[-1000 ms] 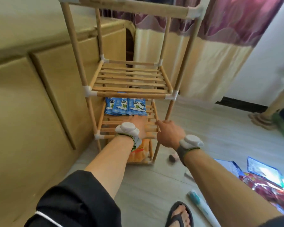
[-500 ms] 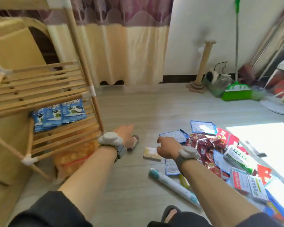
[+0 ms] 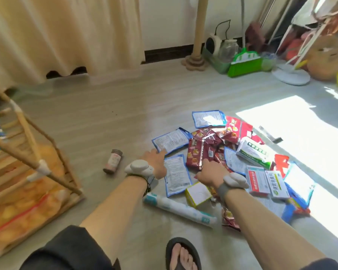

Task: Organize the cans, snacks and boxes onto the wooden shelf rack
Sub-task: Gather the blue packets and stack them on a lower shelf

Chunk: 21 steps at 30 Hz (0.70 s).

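Your left hand (image 3: 157,162) reaches low over the floor (image 3: 115,117), fingers straight and released, the tips touching the near edge of a blue-bordered packet (image 3: 172,140). Your right hand (image 3: 213,171) is just beside it, thumb spread, fingers pointing down onto the dark red snack packets (image 3: 202,150). Whether they have closed on one cannot be told, since the back of the hand hides them.

A second blue-bordered sachet (image 3: 176,175) lies flat between your two wrists. A yellow-and-white box (image 3: 198,193) is tilted just under your right wrist, and a long white tube (image 3: 180,208) lies nearer to you. The rest of the pile spreads to the right, towards the sunlit patch: a white-and-green box (image 3: 255,152), two flat white boxes (image 3: 266,181) side by side, and red packets (image 3: 235,124) behind.

A small can (image 3: 113,161) lies on its side apart from the pile, to the left of your left hand.

The wooden shelf rack (image 3: 33,145) stands at the floor's left edge (blurred here), with an orange bag (image 3: 23,207) on its lowest tier. Along the floor's far edge hang a cream curtain (image 3: 66,36) and, further right, stands a green dustpan (image 3: 244,64). Your sandalled foot (image 3: 181,254) is at the near edge.
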{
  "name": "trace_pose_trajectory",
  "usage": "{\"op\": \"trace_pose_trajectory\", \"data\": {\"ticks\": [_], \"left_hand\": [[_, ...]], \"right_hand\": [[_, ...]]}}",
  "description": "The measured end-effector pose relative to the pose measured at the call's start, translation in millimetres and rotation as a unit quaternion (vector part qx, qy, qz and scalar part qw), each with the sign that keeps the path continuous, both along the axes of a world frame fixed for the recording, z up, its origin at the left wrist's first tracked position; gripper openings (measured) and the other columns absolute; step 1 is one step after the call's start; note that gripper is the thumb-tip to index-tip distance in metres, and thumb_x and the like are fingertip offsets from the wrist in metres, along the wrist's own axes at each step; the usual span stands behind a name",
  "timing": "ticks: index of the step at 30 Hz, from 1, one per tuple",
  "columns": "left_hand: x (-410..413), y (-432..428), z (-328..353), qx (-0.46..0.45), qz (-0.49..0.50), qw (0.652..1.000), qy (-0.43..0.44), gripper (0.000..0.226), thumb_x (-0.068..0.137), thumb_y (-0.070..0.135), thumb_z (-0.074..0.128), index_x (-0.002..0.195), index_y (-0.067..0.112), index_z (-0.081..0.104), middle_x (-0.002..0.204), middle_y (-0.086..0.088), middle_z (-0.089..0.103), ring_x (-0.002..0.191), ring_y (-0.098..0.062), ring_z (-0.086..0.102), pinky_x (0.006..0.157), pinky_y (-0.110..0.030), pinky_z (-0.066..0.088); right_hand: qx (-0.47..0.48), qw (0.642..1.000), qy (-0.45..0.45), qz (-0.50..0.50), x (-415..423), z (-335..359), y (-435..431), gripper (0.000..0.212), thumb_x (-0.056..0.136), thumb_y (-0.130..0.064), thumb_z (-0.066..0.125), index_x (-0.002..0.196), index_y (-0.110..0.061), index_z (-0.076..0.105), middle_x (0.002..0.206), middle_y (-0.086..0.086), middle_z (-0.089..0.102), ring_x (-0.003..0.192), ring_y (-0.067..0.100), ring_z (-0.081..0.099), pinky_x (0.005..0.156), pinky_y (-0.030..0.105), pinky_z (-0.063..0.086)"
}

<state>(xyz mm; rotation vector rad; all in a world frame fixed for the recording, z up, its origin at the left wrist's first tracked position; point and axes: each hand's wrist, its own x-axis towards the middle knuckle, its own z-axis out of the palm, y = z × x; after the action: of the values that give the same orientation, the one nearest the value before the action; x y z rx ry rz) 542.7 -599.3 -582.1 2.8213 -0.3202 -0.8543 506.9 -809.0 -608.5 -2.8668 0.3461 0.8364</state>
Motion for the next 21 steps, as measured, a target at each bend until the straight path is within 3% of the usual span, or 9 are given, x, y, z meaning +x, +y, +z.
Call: {"op": "trace_pose_trajectory", "data": {"ticks": [3, 7, 13, 17, 21], "left_hand": [[9.3, -18.8, -33.9, 0.02, -0.021, 1.0, 0.01, 0.071, 0.09, 0.038, 0.052, 0.154, 0.029, 0.022, 0.152, -0.009, 0.032, 0.13, -0.036, 0.042, 0.102, -0.049, 0.044], [28.2, -38.6, -85.1, 0.027, -0.031, 0.999, 0.035, 0.066, 0.093, 0.043, 0.051, 0.152, 0.027, 0.025, 0.155, -0.011, 0.026, 0.131, -0.039, 0.041, 0.101, -0.049, 0.044], [34.6, -61.6, -144.3, 0.008, 0.106, 0.992, 0.068, 0.076, 0.086, 0.063, 0.052, 0.146, 0.021, 0.03, 0.145, -0.019, 0.036, 0.124, -0.041, 0.048, 0.096, -0.047, 0.047], [29.3, -90.3, -170.8, 0.038, 0.156, 0.981, 0.109, 0.102, 0.084, 0.075, 0.047, 0.158, 0.025, -0.002, 0.158, -0.027, 0.015, 0.132, -0.046, 0.041, 0.102, -0.05, 0.042], [19.6, -106.2, -173.3, 0.11, 0.148, 0.981, 0.064, 0.117, 0.076, 0.087, 0.044, 0.157, 0.025, -0.012, 0.158, -0.031, 0.008, 0.127, -0.046, 0.045, 0.098, -0.05, 0.046]], "right_hand": [[-0.019, 0.997, -0.003, -0.072, 8.5, -24.5, -25.6, 0.062, 0.084, -0.045, 0.057, 0.136, -0.011, 0.045, 0.136, 0.017, 0.054, 0.123, 0.039, 0.053, 0.098, 0.045, 0.048], [-0.058, 0.986, -0.014, -0.153, 33.0, -65.8, -58.2, 0.049, 0.09, -0.028, 0.05, 0.135, -0.009, 0.046, 0.138, 0.015, 0.05, 0.119, 0.037, 0.055, 0.094, 0.046, 0.052], [-0.117, 0.973, -0.033, -0.197, 58.6, -104.3, -90.8, 0.042, 0.096, -0.03, 0.049, 0.128, -0.004, 0.051, 0.131, 0.019, 0.057, 0.117, 0.038, 0.058, 0.091, 0.042, 0.051], [-0.144, 0.968, -0.038, -0.2, 60.8, -128.8, -95.1, 0.032, 0.101, -0.021, 0.045, 0.128, -0.005, 0.048, 0.134, 0.018, 0.054, 0.12, 0.038, 0.057, 0.094, 0.044, 0.048], [-0.129, 0.968, -0.053, -0.209, 64.2, -130.8, -96.4, 0.031, 0.1, -0.016, 0.047, 0.13, -0.005, 0.047, 0.135, 0.017, 0.049, 0.12, 0.039, 0.055, 0.092, 0.045, 0.047]]}}
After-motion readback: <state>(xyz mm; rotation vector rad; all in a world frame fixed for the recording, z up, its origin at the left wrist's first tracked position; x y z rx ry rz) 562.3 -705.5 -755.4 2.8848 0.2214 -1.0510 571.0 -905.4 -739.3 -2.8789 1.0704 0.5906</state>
